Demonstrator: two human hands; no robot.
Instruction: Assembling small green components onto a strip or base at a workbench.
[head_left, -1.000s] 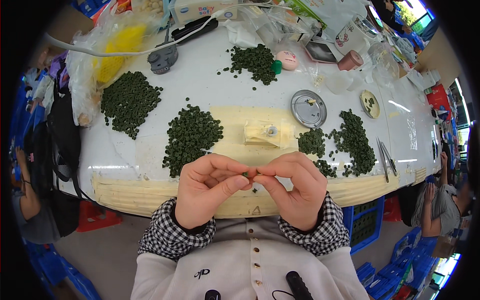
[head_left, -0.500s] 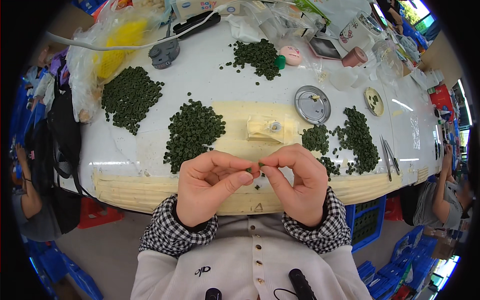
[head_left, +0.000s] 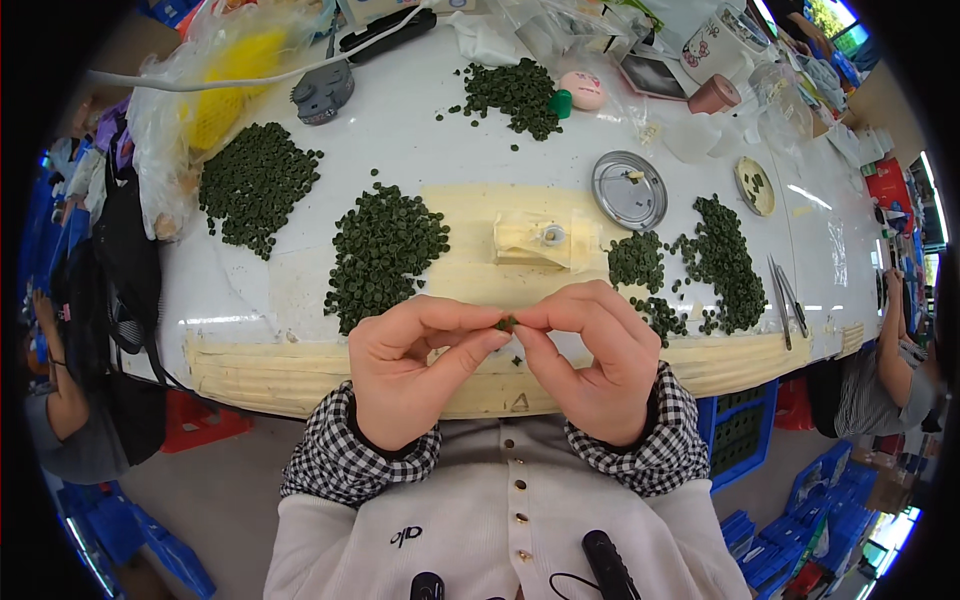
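My left hand and my right hand meet fingertip to fingertip above the table's near edge. Both are closed in a pinch on a small dark green piece, mostly covered by the fingers. Just beyond the hands sits a small block wrapped in cream tape, with a pale round spot on top. A large pile of small round green pieces lies past my left hand. Smaller piles, one a little green heap and one a longer green heap, lie past my right hand.
Farther back are another green pile at left and one at centre. A round metal lid, a small dish and tweezers lie at right. A plastic bag stands far left; a white cable crosses the back.
My fingertips have come together: the green bits seen at each hand's fingers are now one small green piece between both. The view has shifted slightly.
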